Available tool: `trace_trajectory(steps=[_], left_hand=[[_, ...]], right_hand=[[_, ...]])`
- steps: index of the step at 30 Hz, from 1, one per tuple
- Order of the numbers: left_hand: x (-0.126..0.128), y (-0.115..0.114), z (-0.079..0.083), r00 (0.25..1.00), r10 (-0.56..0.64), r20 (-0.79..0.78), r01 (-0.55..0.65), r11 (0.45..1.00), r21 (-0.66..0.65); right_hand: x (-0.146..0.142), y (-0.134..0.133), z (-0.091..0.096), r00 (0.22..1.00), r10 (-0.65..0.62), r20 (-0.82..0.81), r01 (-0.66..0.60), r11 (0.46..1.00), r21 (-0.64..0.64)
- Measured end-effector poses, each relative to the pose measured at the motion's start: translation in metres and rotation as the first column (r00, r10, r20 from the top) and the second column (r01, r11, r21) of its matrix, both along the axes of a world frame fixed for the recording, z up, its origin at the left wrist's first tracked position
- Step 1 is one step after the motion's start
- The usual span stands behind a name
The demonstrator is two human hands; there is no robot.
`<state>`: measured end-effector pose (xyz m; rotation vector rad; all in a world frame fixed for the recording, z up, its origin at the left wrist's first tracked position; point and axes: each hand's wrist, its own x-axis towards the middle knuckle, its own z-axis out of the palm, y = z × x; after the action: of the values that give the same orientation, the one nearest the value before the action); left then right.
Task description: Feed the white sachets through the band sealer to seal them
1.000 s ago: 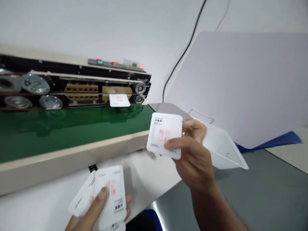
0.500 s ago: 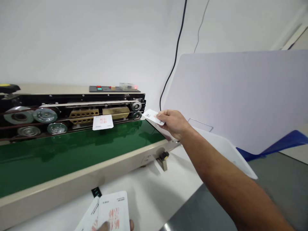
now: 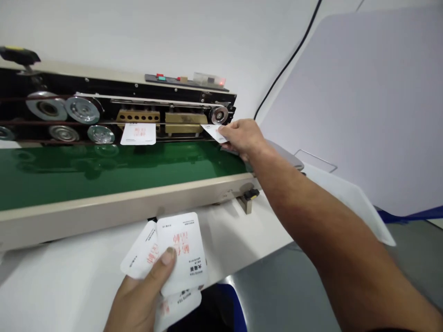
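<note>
My right hand reaches to the right end of the sealing machine and pinches a white sachet whose top edge sits at the roller slot. Another white sachet with red print hangs in the sealing band further left, above the green conveyor belt. My left hand is low in front, thumb pressed on a fanned stack of white sachets.
A beige frame edges the belt in front. A white board leans at the right, with a white tray below it. A black cable runs up the wall. Steel tabletop lies at lower right.
My right hand carried one sachet from in front of me to the machine's right end and pushed it to the rollers. The sachet in the band has travelled left. My left hand rose back into view.
</note>
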<state>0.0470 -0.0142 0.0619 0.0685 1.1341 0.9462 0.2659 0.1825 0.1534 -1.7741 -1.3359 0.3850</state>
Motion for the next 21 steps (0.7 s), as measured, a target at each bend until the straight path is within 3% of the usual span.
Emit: trace_trajectory(steps=[6,12,14,17,19,21], left_hand=[[-0.001,-0.001,-0.004,0.994,-0.010,0.107,0.010,1.000,-0.008],[0.002,-0.002,0.004,0.992,-0.010,0.123,0.005,0.999,0.044],[0.002,-0.001,0.004,0.994,0.001,0.112,-0.004,1.000,0.022],[0.001,0.002,0.001,0.997,0.025,0.073,-0.025,1.000,-0.002],[0.000,0.003,0.000,1.000,0.005,-0.014,-0.005,1.000,-0.008],[0.000,0.003,-0.002,0.987,-0.048,-0.151,0.052,0.998,0.020]], right_hand=[[-0.001,-0.005,0.007,0.950,-0.104,0.294,0.064,0.988,0.142],[-0.009,-0.013,0.013,0.933,-0.019,0.360,0.000,0.999,0.054],[-0.015,-0.039,0.012,0.914,-0.026,0.404,-0.018,0.994,0.104],[-0.029,-0.101,-0.005,0.902,0.009,0.432,-0.124,0.964,0.237],[-0.042,-0.146,-0.029,0.913,0.233,0.333,-0.286,0.951,0.119],[-0.053,-0.179,-0.057,0.876,0.440,0.199,-0.451,0.893,0.008]])
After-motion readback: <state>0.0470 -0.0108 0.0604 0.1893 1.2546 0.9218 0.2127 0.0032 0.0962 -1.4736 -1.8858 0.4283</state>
